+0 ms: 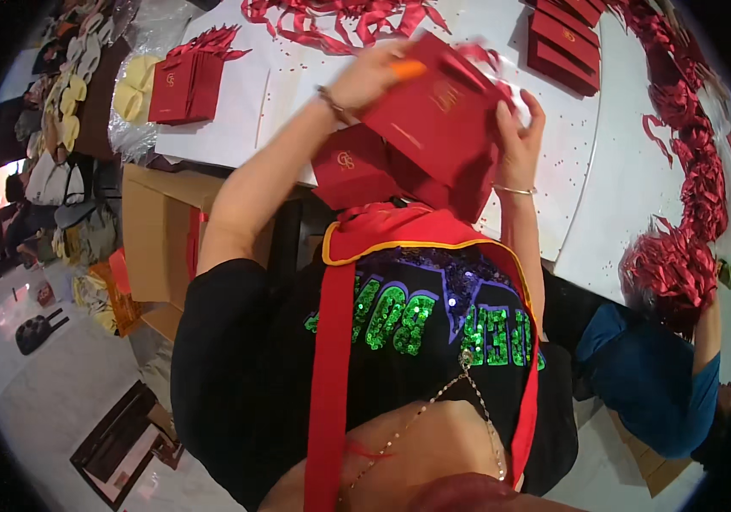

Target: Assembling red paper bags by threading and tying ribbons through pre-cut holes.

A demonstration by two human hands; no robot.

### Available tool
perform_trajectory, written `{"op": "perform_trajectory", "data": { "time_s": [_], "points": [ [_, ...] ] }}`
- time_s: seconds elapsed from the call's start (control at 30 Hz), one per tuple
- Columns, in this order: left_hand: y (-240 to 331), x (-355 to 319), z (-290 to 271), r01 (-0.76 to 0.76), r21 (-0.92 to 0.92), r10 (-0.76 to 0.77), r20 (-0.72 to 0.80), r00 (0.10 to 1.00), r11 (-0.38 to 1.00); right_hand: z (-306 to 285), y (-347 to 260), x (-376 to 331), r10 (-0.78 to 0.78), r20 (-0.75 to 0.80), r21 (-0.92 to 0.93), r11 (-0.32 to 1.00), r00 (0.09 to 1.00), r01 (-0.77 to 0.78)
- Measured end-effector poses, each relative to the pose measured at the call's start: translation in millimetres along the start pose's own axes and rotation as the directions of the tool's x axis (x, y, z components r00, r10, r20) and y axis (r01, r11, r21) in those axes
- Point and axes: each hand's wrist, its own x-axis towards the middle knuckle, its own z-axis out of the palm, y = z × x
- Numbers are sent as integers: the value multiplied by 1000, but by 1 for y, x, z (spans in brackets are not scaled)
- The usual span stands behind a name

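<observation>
Red gift bag (438,119) held between both hands' fingers (526,115).

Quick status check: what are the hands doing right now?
Left hand and right hand both grip a red paper bag. Second red bag lies beneath. Nothing blocking.

Left hand (371,75) motion-blurred; fingers cannot be counted, and its palm is hidden behind the red folded box (438,119). Lower part of that box is covered by the red apron (399,226). Right hand (519,128) is partly masked by the box edge. Ribbon pile (344,17) cut off by the top edge. Co-worker in blue sleeve (655,375) mostly lost in the dark rim.
</observation>
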Motion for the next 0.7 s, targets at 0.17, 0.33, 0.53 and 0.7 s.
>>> {"op": "perform_trajectory", "data": {
  "time_s": [0.17,0.33,0.53,0.7],
  "points": [
    [-55,-3,-142,131,-151,-165,-234,958,980,-9,4,-7,8,179,-158,987,984,21],
    [-169,-35,-266,347,492,-63,-506,860,798,-9,26,-14,28,232,-234,972,972,28],
    [-131,-31,-171,162,764,328,-445,833,625,-15,31,-17,-194,274,-568,758,942,321],
    [-112,-56,-99,-116,746,-122,255,959,655,-7,21,-18,-166,522,-794,263,836,548]
  ]
}}
